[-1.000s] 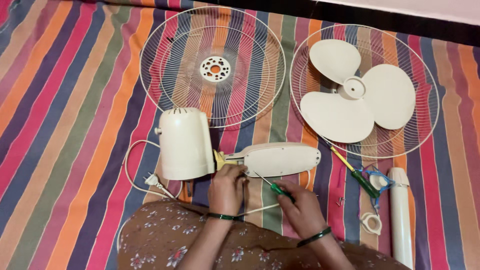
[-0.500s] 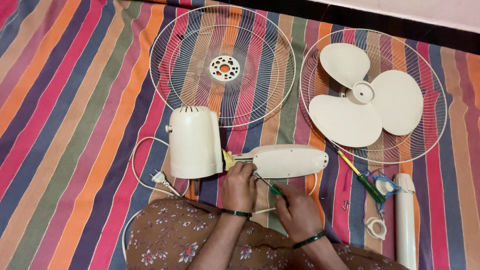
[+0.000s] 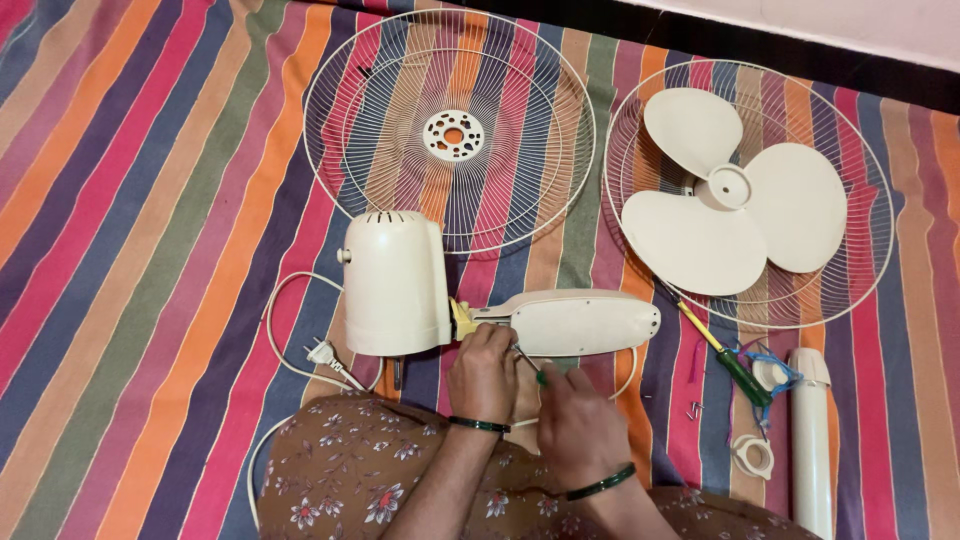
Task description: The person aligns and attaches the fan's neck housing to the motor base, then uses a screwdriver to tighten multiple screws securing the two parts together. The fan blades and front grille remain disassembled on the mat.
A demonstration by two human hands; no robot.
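a: left hand (image 3: 482, 372) pinning the neck joint where the cream motor housing (image 3: 396, 286) meets the stand arm (image 3: 575, 322), fingers curled closed on it, probably stopping it rolling on the striped bedsheet (image 3: 150, 250).
b: right hand (image 3: 575, 428)?
a: fingers closed round the green-handled screwdriver (image 3: 532, 368), tip angling into the joint beside the left fingers.
b: spares?
a: lying well apart, likely keeping reach clear: rear grille (image 3: 450, 135), blade (image 3: 735, 205) resting in the front grille (image 3: 870, 250), second screwdriver (image 3: 725, 355), white tube (image 3: 812, 440).
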